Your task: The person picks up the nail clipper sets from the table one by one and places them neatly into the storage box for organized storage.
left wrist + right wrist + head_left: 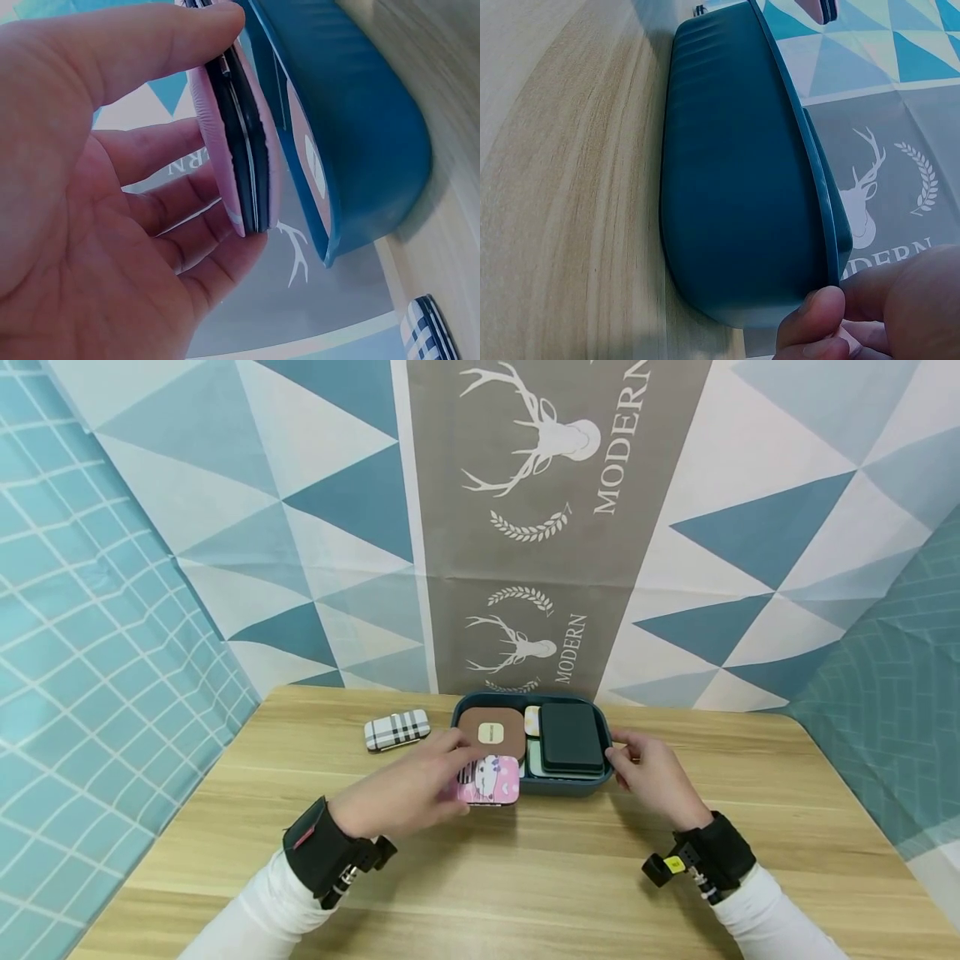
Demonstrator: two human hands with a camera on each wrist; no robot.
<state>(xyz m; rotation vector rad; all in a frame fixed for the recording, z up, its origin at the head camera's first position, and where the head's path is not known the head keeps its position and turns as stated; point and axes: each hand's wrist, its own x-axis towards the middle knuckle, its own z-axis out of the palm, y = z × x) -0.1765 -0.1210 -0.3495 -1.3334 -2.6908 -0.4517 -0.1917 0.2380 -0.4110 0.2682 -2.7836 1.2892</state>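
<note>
My left hand (408, 785) holds a small pink clasp case (495, 781) with a cartoon cat on its lid. In the left wrist view, the thumb is on one edge of the case and the fingertips on the opposite edge, with its metal-framed seam facing the camera. The case is raised at the front left of a dark blue storage bin (562, 788). At the bin's right end my right hand (652, 772) pinches the rim, thumb outside. Inside the bin lie a brown square compact (512, 720), a black box (570, 735) and pale flat items partly hidden beneath it.
A black-and-white plaid clasp case (397, 729) lies on the wooden table (525, 893), left of the bin. Behind the table's back edge hangs a patterned cloth (360, 527) with triangles and deer heads. Blue tiled cloth (97, 610) stands along the left side.
</note>
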